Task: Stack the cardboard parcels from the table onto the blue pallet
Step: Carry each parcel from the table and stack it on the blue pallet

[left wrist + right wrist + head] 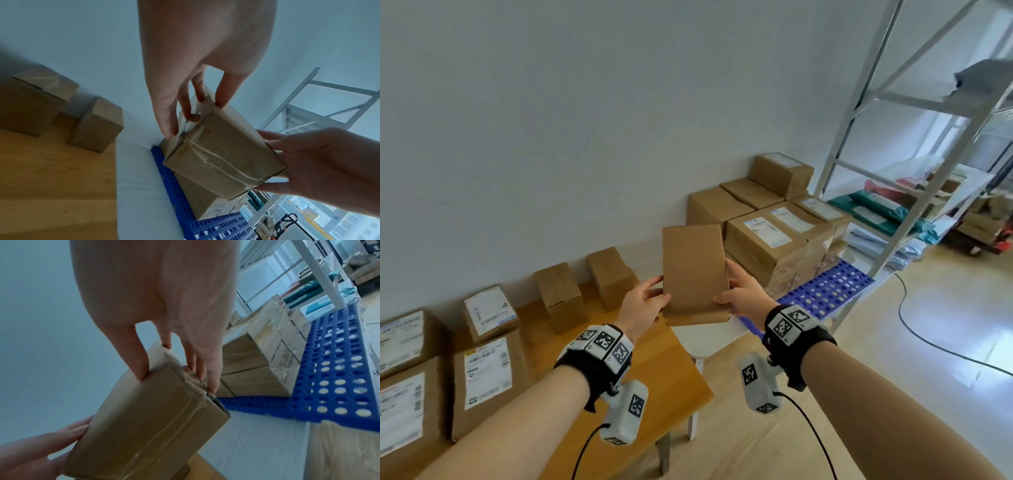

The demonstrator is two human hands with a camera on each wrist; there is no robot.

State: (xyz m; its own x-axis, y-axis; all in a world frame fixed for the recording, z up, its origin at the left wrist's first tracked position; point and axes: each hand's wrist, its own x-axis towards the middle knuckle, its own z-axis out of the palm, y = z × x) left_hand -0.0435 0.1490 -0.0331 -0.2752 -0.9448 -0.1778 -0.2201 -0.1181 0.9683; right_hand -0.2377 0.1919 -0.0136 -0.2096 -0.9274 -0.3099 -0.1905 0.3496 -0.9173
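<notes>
The blue pallet [828,291], a perforated plastic grid on the floor by the wall, carries taped cardboard parcels [767,236] stacked in blocks, some bearing white labels. A plain brown parcel [693,274], flat-faced and bound with clear tape, is held in the air between the wooden worktop [640,370] and the pallet; the left hand [642,305] and right hand [744,293] grip its opposite sides, fingers [224,92] curled over the edges. More boxes [558,294] stand on the worktop along the wall.

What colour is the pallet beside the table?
Blue, with round holes; the pallet shows best in the right wrist view.
</notes>
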